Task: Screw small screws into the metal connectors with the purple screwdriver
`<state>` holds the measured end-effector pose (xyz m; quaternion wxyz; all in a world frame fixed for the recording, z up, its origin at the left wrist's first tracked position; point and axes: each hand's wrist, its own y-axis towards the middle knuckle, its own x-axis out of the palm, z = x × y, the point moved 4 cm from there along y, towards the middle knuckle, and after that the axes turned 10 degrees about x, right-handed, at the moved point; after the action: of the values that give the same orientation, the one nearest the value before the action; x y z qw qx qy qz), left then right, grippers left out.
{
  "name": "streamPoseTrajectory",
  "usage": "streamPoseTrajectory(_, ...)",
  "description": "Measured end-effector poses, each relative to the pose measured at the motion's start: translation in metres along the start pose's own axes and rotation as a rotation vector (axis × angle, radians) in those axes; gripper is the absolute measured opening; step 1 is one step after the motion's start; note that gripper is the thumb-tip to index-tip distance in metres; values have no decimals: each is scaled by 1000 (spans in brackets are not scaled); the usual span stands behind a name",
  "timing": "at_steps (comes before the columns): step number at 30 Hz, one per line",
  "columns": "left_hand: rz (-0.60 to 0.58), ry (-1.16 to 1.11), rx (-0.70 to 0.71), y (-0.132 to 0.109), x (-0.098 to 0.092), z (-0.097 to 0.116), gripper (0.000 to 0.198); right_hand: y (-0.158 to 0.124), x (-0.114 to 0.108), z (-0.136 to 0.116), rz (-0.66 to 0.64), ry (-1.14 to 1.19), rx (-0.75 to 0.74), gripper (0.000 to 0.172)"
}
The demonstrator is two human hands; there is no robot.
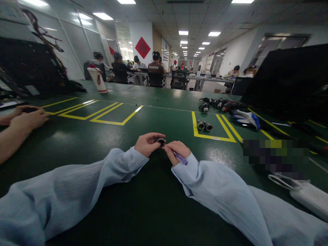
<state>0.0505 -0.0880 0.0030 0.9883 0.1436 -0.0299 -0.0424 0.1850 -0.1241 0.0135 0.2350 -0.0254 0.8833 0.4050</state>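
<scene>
Both my arms, in pale blue sleeves, rest on the dark green table (153, 116). My left hand (148, 143) is closed around a small dark round part (161, 140) held at its fingertips. My right hand (176, 150) pinches a purple tool shaped like a pen (180, 158), and its tip meets the small part. The two hands touch in the middle of the table.
Two small dark cylinders (204, 125) lie inside a yellow taped box. More dark parts (212, 103) and a blue-white glove (246, 118) lie farther right. Another person's hands (24, 118) rest at the left edge. A white bottle (98, 79) stands far left; a white device (307, 194) lies right.
</scene>
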Motion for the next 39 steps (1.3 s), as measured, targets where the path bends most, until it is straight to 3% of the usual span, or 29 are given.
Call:
streamPoseTrajectory(14,2,14,17,0,-1,0,29,-1,2,5,1,8,81,16)
streamPoseTrajectory(39,-6,90,-11,-1,0,1,27,0,0,-3,4,-16,11,15)
